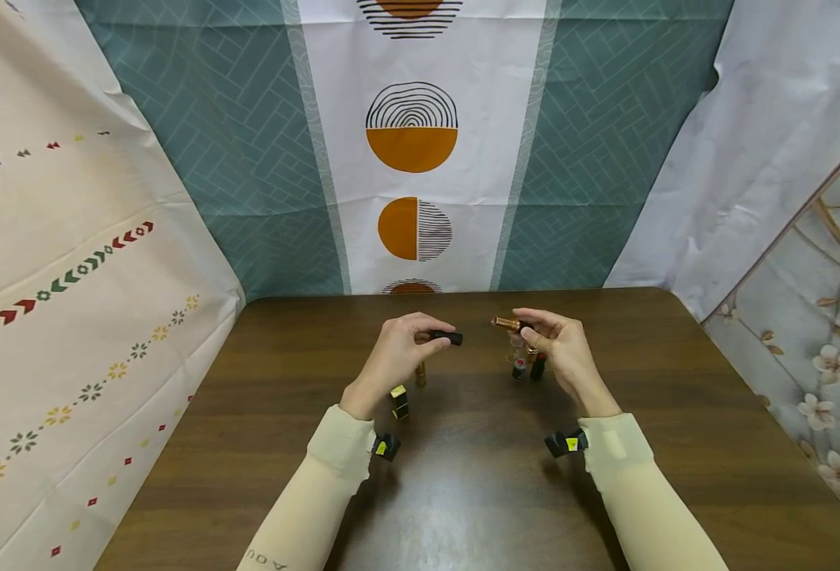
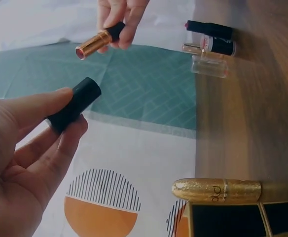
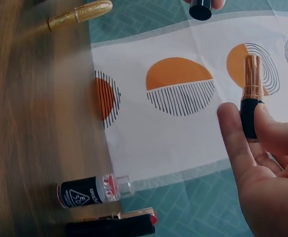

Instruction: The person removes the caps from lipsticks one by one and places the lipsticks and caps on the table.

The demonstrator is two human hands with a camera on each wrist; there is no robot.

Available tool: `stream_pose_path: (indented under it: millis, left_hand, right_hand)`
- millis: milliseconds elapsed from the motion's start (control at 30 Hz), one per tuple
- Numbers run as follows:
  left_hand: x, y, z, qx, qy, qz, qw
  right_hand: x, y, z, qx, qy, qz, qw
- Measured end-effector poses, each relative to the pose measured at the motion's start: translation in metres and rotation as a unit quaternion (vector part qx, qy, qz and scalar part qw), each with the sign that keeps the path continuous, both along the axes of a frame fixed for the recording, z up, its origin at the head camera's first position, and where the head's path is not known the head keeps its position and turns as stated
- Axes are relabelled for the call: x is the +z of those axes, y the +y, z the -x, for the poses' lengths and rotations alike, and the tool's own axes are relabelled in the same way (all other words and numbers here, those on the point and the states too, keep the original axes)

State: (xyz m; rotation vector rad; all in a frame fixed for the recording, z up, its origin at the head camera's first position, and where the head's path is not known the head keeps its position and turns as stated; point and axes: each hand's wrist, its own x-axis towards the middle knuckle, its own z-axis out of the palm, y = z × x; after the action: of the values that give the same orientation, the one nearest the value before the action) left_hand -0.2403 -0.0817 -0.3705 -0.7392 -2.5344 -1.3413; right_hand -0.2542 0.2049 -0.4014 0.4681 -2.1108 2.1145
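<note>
Over the table point(image 1: 491, 476), my left hand point(image 1: 400, 349) pinches a black lipstick cap point(image 2: 80, 102) between thumb and fingers. My right hand point(image 1: 565, 349) holds an uncapped lipstick point(image 3: 251, 91) by its black base, with the gold tube upright in the right wrist view. In the head view this gold tube points left toward the cap, and a gap separates the two. A reddish tip shows at the tube's mouth in the left wrist view.
Below my left hand, a gold patterned lipstick tube point(image 2: 218, 191) stands behind a black and gold box point(image 2: 228, 219). Near my right hand stand a small clear-topped bottle with a black label point(image 3: 85, 191) and a black lipstick with a red tip point(image 3: 112, 226). Patterned cloth point(image 1: 420, 182) hangs behind the table.
</note>
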Motion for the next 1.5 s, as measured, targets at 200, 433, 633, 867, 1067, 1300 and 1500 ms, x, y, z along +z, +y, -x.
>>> stream_pose_path:
  millis: [200,433,633,867,1067,1300,1500]
  left_hand:
    - [-0.002,0.006,0.0,-0.013,-0.015,-0.019,0.9996]
    - [-0.001,0.01,0.001,-0.012,-0.005,-0.034,0.9993]
    - [-0.001,0.013,0.003,-0.016,-0.001,-0.028,0.9995]
    - [0.002,0.019,0.005,-0.009,0.002,-0.022,0.9997]
    - [0.002,0.026,0.007,-0.025,-0.007,0.001,0.9997]
    - [-0.002,0.038,0.008,-0.037,-0.028,0.023,0.9987]
    - [-0.003,0.047,0.008,-0.044,-0.043,0.011,0.998]
  right_hand:
    - [-0.001,0.002,0.0,0.02,0.004,-0.02,1.0]
    - [0.002,0.007,0.0,0.034,-0.021,0.024,0.999]
    - [0.002,0.01,0.001,0.06,-0.042,0.082,0.994]
    - [-0.001,0.014,0.004,0.02,-0.046,0.054,0.997]
    - [-0.005,0.02,0.006,-0.028,-0.036,0.03,0.999]
    - [-0.002,0.029,0.004,-0.006,-0.046,0.048,0.998]
    - [0.0,0.038,0.003,0.017,-0.058,-0.052,0.997]
